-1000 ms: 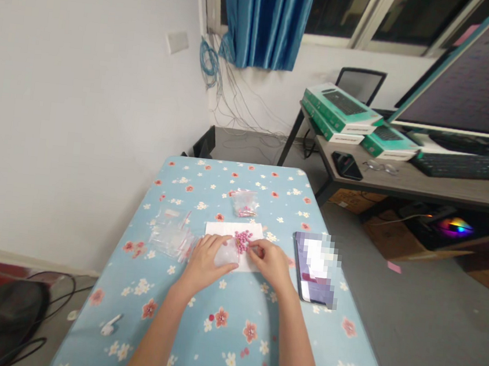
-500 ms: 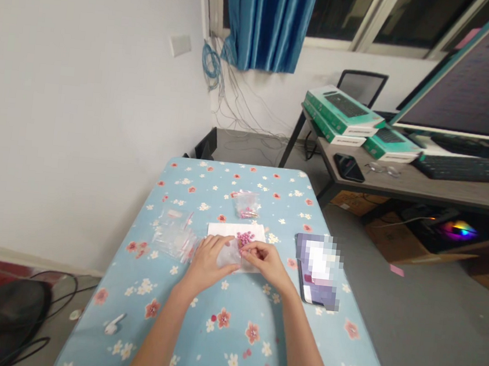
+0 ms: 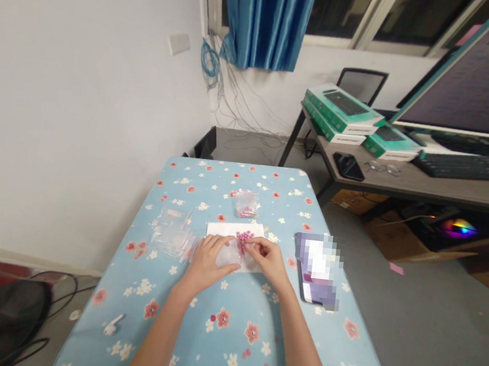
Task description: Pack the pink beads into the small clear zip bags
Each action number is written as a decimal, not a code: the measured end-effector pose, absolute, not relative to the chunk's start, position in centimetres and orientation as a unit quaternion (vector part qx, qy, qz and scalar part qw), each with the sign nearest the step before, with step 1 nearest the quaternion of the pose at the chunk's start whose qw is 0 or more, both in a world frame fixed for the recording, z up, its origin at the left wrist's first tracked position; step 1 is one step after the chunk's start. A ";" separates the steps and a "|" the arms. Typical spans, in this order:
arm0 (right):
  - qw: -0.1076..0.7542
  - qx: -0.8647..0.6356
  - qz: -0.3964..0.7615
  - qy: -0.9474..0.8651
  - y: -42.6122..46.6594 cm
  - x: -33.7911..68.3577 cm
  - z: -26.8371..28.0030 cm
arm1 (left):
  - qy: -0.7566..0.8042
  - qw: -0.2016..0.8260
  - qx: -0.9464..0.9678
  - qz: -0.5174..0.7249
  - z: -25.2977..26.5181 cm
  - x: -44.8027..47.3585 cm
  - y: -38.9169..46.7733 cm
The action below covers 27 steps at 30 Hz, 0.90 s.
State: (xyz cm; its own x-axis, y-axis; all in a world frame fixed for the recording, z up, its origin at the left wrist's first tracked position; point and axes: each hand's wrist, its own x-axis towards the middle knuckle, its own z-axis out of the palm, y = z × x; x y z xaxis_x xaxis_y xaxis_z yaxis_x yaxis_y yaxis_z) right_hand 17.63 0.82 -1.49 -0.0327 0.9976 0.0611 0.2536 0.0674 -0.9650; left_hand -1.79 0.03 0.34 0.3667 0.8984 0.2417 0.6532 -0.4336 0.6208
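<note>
L hand & R hand both over the white paper on the floral blue tabletop. L fingers extended, close to each other, thumb spread well away toward the near side; small clear bag lies in that gap, on the paper, L fingertips at its far edge, thumb tip by its near R corner. Can't tell if the bag has anything in it.

R fingers curled, thumb & index tips drawn together right at the pink beads; can't tell if a bead is pinched, too small. Beads = loose pile on paper, between the 2 hands, just beyond the R end of the bag & just L of the R fingertips.

Zip bag w/ pink pcs: beyond both sets of fingers, past far edge of paper. Clear plastic bags: L of L fingers, near, overlapping. Device w/ lit screen: R of R fingers, apart, screen partly pixelated. White earbud: well nearer than L fingers, off to L.
</note>
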 end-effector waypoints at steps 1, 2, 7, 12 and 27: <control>0.437 -0.562 0.379 -0.591 0.9 17.8 -1.6 | 0.486 0.217 0.798 0.282 0.4 -1.8 0.0; 0.425 -0.588 0.332 -0.602 0.9 18.0 -1.6 | 0.486 0.218 0.798 0.282 0.4 -1.8 0.1; 0.322 -0.667 0.181 -0.647 0.8 18.6 -1.3 | 0.487 0.219 0.798 0.279 0.6 -1.8 0.1; 0.279 -0.678 0.149 -0.663 0.6 18.5 -1.0 | 0.488 0.216 0.798 0.278 0.5 -1.8 0.0; 0.371 -0.609 0.296 -0.636 0.7 18.4 -1.1 | 0.487 0.209 0.802 0.275 0.3 -1.8 0.1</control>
